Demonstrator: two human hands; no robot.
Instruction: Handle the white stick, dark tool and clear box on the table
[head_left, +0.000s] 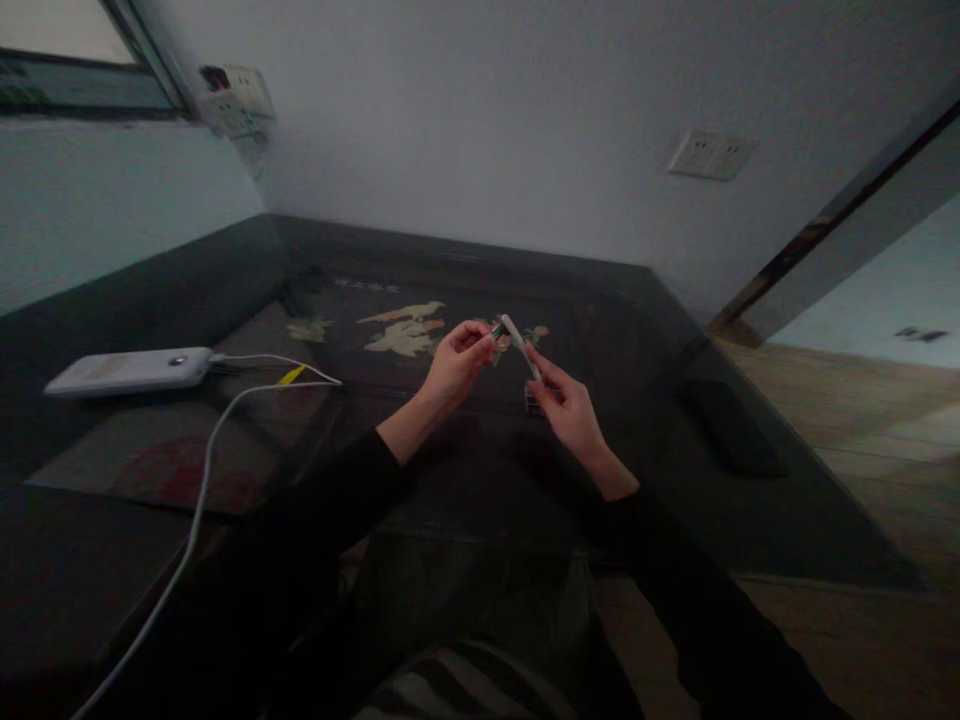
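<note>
My left hand [459,362] pinches a small, dark green cylinder-like piece [498,330] between thumb and fingertips. My right hand [567,402] has its fingers closed on a slim, pale stick-like object [519,340], tilted with its upper end to the left. That upper end meets or nearly meets the green piece; whether they touch I cannot tell. Below and partly behind my right hand lies a small patterned item [531,400], too dim to name. Both hands are held over the middle of the dark table [465,470].
A white power bank-like device [131,370] lies at the left, with a white cable [202,480] bearing a yellow tag [292,375]. A dark flat object [731,428] rests at the right. Wall sockets [712,155] are beyond the table's back edge.
</note>
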